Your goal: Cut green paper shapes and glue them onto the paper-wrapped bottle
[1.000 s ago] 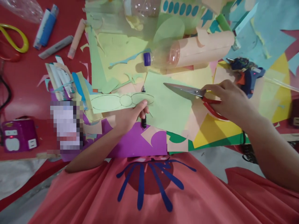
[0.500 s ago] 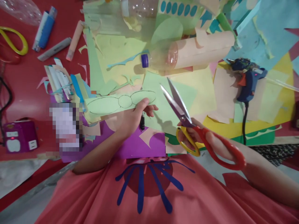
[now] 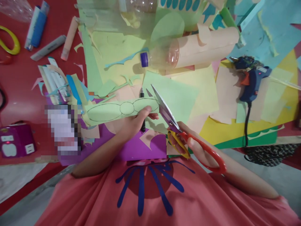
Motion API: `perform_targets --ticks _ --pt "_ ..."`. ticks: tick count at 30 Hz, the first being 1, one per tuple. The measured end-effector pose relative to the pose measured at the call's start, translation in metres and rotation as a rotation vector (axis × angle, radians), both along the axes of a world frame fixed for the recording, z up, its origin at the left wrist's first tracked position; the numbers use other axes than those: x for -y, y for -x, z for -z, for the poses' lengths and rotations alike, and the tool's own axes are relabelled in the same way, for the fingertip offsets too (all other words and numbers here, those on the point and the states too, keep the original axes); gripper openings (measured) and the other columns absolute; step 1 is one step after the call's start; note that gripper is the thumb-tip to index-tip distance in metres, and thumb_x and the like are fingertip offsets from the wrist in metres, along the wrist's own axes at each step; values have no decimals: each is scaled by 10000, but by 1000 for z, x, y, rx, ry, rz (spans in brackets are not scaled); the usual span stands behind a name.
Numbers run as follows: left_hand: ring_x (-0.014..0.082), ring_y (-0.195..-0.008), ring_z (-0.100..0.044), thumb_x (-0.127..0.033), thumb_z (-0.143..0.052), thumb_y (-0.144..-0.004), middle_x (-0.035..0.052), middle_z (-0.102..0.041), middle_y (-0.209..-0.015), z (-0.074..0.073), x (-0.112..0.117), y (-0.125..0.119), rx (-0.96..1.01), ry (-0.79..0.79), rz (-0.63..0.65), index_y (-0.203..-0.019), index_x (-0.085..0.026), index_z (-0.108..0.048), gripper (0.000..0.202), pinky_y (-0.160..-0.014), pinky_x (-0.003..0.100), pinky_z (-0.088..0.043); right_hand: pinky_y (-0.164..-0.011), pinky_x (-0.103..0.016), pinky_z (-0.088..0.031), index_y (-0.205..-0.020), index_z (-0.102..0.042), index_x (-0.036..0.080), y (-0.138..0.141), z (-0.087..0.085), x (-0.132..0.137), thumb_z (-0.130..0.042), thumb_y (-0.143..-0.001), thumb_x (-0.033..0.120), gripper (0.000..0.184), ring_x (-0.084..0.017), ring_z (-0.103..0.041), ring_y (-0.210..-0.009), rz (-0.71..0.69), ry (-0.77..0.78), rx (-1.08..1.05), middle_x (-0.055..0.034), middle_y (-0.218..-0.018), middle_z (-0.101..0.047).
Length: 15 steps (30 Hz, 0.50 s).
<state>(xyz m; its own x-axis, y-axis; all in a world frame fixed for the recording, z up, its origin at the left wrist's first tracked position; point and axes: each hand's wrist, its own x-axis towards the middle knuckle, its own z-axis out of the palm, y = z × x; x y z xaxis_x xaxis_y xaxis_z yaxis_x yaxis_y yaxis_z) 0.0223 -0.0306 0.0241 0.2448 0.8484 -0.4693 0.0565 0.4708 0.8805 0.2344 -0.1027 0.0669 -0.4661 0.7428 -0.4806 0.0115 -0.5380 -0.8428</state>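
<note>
My left hand [image 3: 138, 121] pinches a pale green paper strip [image 3: 103, 110] near its right end, thumb on top and fingers beneath. Drawn on the strip in dark line are two long ovals joined by a small circle. My right hand [image 3: 188, 138] is closed around the handles of a pair of scissors [image 3: 168, 114], one red and one yellow. The blades are apart and lie at the strip's right end; whether they touch the paper I cannot tell. A black pen [image 3: 143, 125] lies partly hidden under the strip and my left hand.
A bottle wrapped in peach paper [image 3: 204, 47] lies beyond the hands. A blue glue gun [image 3: 252, 78] with its cord is at the right. Markers [image 3: 54, 83], a phone [image 3: 64, 130] and a purple box [image 3: 17, 139] are at the left. Paper scraps cover much of the table.
The scissors in my right hand have moved left to the strip's right end. The strip and my left hand have shifted slightly down, uncovering the pen's tip.
</note>
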Motion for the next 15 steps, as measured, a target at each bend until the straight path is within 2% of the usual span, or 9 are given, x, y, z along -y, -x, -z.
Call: perform_targets --ticks 5,8,15 --pt "211 -820 -758 -569 -576 -841 41 -765 -699 -6 -1 -3 -8 16 -42 -623 -204 -639 430 -916 330 -577 -482 -258 -322 -1082 -512 256 -2 3 -1 -434 -895 775 557 -104 -376 -559 -19 9 -37 35 -751 -464" --pt "211 -825 -757 -555 -567 -835 41 -765 -696 -10 -3 -4 -32 22 -22 -601 -207 -639 426 -919 320 -574 -474 -254 -315 -1097 -504 254 -2 4 -1 -418 -900 777 565 -104 -382 -558 -22 8 -33 33 -754 -473" --pt "195 -795 -751 -536 -580 -840 20 -755 -668 -6 -3 -2 0 19 -25 -619 -214 -645 395 -914 312 -577 -472 -239 -307 -1111 -510 258 2 5 0 -419 -905 774 564 -86 -364 -534 -6 -5 -23 52 -718 -461"
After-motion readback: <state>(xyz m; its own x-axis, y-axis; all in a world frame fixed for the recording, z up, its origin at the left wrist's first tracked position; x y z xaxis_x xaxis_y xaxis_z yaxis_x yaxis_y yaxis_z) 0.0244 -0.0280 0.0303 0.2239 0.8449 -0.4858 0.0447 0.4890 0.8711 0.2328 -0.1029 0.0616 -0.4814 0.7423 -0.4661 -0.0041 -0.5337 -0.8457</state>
